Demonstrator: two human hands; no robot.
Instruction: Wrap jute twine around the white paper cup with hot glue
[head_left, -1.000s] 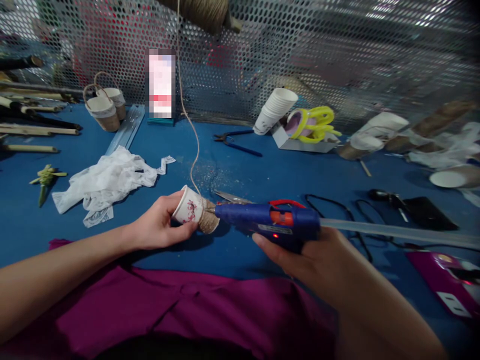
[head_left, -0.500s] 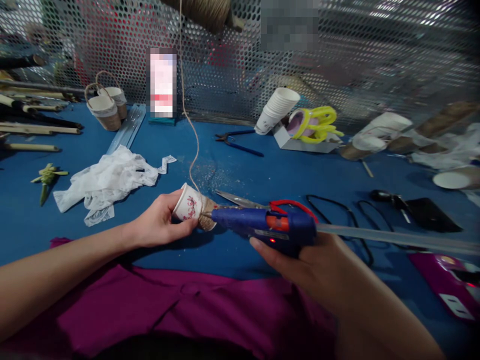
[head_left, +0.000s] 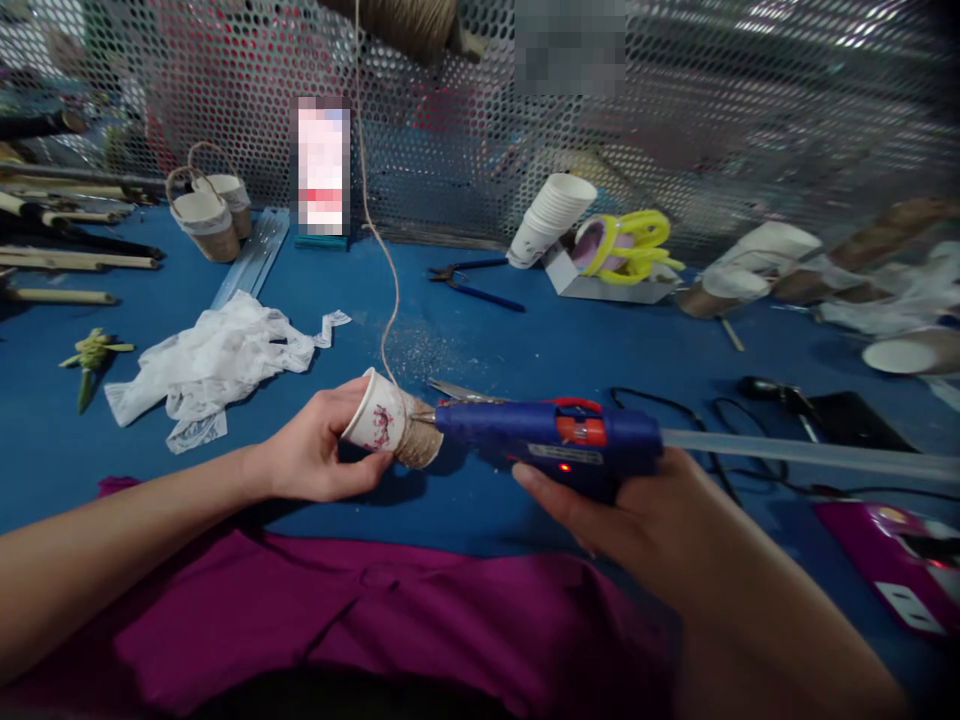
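Observation:
Tilted on its side, a white paper cup [head_left: 381, 418] with a red floral print is held by my left hand [head_left: 319, 445]. Brown twine wraps the cup's lower part, and a strand of twine [head_left: 391, 270] runs up from it to a spool [head_left: 412, 25] at the top. My right hand [head_left: 622, 510] grips a blue glue gun [head_left: 540, 435], its red light lit and a clear glue stick in its back. The nozzle meets the cup at the edge of the twine wrapping. Scissors [head_left: 457, 392] lie partly hidden behind the glue gun.
White lace [head_left: 225, 355] lies left, near twine-handled cups [head_left: 206, 225] and sticks [head_left: 75, 255]. Behind are pliers [head_left: 480, 285], stacked cups [head_left: 551, 220] and a box [head_left: 615, 285] with yellow-handled scissors. Black cable [head_left: 675, 405] and a purple power strip [head_left: 885, 565] lie right.
The glue gun and my right hand have shifted right and slightly up, covering more of the scissors. The cup has turned slightly, showing more of its twine-wrapped part.

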